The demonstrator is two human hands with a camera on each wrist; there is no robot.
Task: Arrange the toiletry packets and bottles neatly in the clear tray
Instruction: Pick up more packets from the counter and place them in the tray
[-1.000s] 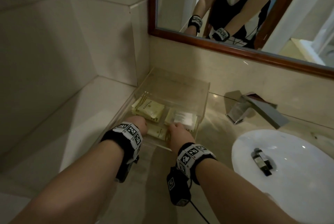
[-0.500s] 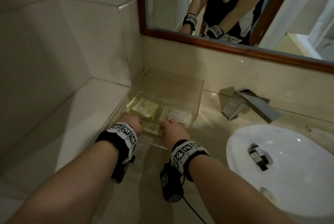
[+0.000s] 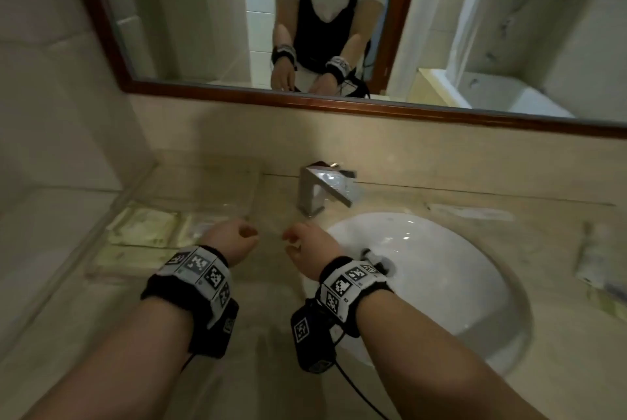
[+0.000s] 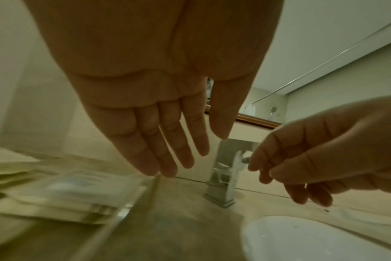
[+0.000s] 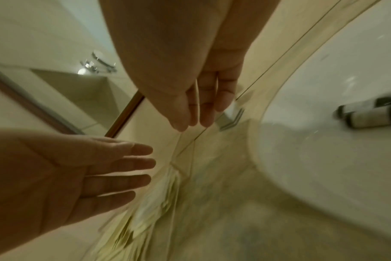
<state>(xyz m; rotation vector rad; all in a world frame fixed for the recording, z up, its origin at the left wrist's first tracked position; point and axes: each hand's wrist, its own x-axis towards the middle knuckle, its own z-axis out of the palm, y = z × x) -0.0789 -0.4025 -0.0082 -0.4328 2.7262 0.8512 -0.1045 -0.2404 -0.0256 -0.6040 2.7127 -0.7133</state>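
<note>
pale yellow packets (image 3: pixel 144 228), white basin (image 3: pixel 441 270), black-and-white checkered wristbands (image 3: pixel 200 267)

Both hands are coming out of the clear tray (image 3: pixel 190 202) & pulling rightward. Left hand (image 3: pixel 228 243), a sec ago down among the packets (image 3: pixel 144 228), is now hanging past the tray's right edge, lower centre of the head view, fingers straight & holding nothing. Right hand (image 3: pixel 309 251) is drifting to the rim of the sink (image 3: pixel 451 287), fingers loose, nothing in them. Tray itself is sliding from centre frame to the left-middle w/ heavy blur. Faucet (image 3: pixel 324 190) & sink are shifting toward centre; mirror (image 3: pixel 339 23) is filling more of the top. The small bottles in the basin (image 5: pixel 368 113) are now mostly hidden behind the right wrist in the head view.
</note>
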